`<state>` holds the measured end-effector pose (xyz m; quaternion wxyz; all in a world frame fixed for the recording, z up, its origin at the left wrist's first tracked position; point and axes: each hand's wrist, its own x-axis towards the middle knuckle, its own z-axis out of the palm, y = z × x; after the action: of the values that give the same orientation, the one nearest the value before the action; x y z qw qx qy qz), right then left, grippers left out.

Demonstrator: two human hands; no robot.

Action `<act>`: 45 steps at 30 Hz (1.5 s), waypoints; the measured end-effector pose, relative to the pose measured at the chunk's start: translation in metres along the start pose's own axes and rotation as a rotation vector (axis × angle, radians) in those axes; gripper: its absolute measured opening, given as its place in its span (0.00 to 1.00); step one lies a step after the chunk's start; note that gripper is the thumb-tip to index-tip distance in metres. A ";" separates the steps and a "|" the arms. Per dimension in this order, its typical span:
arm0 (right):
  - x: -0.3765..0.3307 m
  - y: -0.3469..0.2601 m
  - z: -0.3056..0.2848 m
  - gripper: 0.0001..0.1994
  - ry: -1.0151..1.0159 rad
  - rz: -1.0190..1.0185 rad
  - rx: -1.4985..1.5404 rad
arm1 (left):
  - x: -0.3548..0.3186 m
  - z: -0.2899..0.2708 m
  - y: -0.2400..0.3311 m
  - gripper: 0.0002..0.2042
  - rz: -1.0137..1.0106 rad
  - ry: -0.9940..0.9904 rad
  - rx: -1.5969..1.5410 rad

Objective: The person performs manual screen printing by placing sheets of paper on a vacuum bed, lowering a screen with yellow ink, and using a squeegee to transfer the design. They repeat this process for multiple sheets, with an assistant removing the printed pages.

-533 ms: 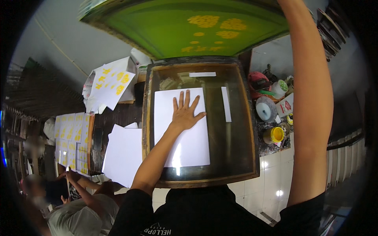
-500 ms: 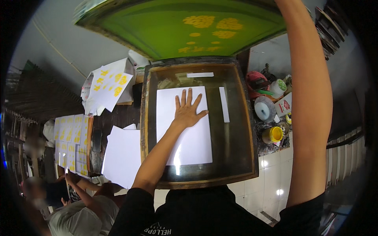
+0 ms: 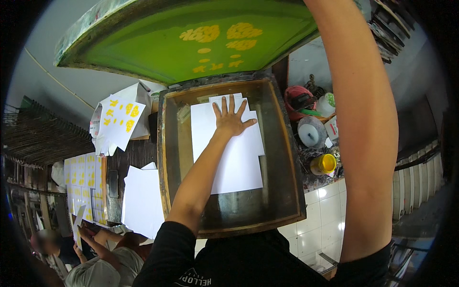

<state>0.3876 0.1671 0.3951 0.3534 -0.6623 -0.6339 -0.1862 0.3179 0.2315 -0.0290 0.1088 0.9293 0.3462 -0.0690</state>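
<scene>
My left hand [image 3: 230,122] lies flat with fingers spread on a white sheet of paper [image 3: 234,167]. The sheet rests on a glass-topped table with a wooden frame [image 3: 281,167]. Its far and right edges meet two thin white strips [image 3: 260,136], which it partly hides. Over the far side, a green printing screen [image 3: 143,52] with yellow flower-like patterns [image 3: 244,32] is tilted up. My right forearm [image 3: 364,124] reaches up past the screen's right end. The right hand is beyond the top of the picture, so its grip is hidden.
A stack of blank paper [image 3: 142,201] lies left of the table, with yellow-printed sheets [image 3: 125,117] behind it. More prints [image 3: 83,177] are laid out further left, by a seated person [image 3: 103,268] holding a sheet. On the right stand a yellow jar [image 3: 325,164] and a round lidded tub [image 3: 311,134].
My left hand has slid the sheet slightly away and to the right, up against the white strips. The head view has shifted, and the right arm stays raised.
</scene>
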 end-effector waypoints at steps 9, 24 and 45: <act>-0.092 -0.049 -0.030 0.16 -0.243 0.165 0.069 | -0.139 -0.095 -0.009 0.32 0.302 0.499 -1.268; -0.373 -0.040 0.133 0.26 -0.951 0.149 0.232 | -0.384 0.079 -0.015 0.08 -0.517 -0.141 -2.435; -0.251 0.078 0.284 0.21 -0.471 -0.086 -0.123 | -0.383 0.089 -0.027 0.24 -0.719 -0.391 -2.111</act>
<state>0.3741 0.1931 0.0095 0.1469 -0.6799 -0.7140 -0.0799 0.0078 -0.0114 -0.0410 0.8649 0.1925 0.4555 0.0866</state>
